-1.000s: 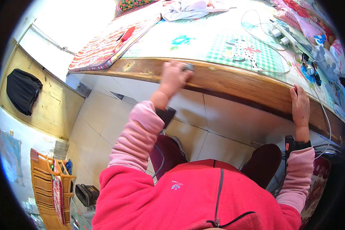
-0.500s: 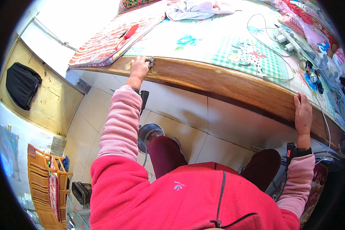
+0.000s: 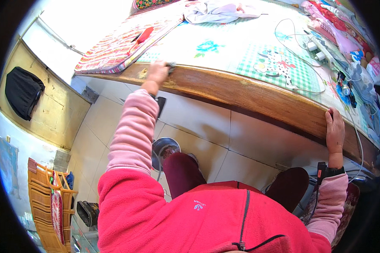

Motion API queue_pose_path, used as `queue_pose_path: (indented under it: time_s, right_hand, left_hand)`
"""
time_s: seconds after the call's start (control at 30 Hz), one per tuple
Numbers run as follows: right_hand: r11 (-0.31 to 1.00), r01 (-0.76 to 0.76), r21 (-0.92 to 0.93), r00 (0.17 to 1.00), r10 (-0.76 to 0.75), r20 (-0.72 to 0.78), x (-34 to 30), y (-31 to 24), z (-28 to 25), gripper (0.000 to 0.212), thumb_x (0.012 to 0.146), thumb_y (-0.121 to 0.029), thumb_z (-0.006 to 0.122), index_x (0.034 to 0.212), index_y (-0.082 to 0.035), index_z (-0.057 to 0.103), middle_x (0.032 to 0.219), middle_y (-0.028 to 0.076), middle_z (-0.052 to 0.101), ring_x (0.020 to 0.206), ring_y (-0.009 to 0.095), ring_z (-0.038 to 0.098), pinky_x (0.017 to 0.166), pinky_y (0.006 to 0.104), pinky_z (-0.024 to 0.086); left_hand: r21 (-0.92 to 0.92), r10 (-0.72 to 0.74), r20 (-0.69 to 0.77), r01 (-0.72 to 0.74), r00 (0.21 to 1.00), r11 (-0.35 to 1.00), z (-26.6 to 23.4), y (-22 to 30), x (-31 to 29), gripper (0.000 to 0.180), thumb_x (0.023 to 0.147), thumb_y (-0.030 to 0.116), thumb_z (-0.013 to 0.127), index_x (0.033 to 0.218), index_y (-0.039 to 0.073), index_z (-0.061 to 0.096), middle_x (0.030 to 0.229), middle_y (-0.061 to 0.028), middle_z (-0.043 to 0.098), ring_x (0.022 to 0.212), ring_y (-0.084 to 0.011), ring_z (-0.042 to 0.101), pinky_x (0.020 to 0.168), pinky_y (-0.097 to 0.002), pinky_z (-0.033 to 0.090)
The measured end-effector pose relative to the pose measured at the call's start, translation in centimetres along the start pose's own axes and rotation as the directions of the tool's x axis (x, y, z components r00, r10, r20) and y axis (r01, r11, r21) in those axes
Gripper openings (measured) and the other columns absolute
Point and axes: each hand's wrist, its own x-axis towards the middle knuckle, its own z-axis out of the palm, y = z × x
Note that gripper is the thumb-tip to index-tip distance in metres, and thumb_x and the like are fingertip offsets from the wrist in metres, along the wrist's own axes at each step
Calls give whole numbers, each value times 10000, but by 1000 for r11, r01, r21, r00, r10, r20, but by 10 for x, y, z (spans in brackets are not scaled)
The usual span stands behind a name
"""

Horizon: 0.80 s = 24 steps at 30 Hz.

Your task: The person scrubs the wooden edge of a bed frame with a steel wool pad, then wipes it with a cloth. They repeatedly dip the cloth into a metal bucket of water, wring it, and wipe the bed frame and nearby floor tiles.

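A long brown wooden board runs along the near edge of a raised bed. Toward its left end my left hand, smeared by motion, is closed on a small crumpled dark-grey wad that looks like a steel wool scrubber. The wad presses against the board's upper edge; its underside is hidden by my fingers. A pale worn patch marks the wood beside that hand. Farther right, my right hand lies on the board with fingers stretched out, holding nothing.
On the bed lie a striped mat, a red item, a pale cloth, and a white power strip with cables. A metal basin stands on the tiled floor by my left leg. A wooden chair is at lower left.
My left hand has shifted slightly to the right along the board's edge, with the wad still in it. My right hand keeps its place on the board.
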Motion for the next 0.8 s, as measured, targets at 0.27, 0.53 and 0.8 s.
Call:
queue_pose_path:
  time_s: [0.27,0.53,0.8]
  right_hand:
    - [999,-26,-45,999,28,24,-1,0,3,353,1016,-318,503,1242,-56,572,1121,130,643,1073,307,589,971,403,410]
    - [999,16,-51,1000,-16,-1,-1,1,3,342,1011,-315,513,1230,-58,566,1108,129,638,1070,310,588,967,408,412]
    - [999,-1,-48,1000,1,-5,-1,0,4,347,1006,-324,526,1226,-59,570,1103,128,641,1065,308,591,955,405,418]
  left_hand:
    - [-305,56,-30,-63,998,950,-7,54,-15,186,823,171,694,989,89,716,1062,-138,659,1076,-341,576,961,-434,452]
    - [-172,154,-67,-163,986,971,-10,58,-19,203,847,130,681,1043,85,701,1040,-148,628,1022,-360,562,953,-443,435]
    - [-91,-4,-9,3,1000,996,-1,37,3,186,833,162,690,988,58,695,1043,-175,623,1062,-368,565,938,-452,452]
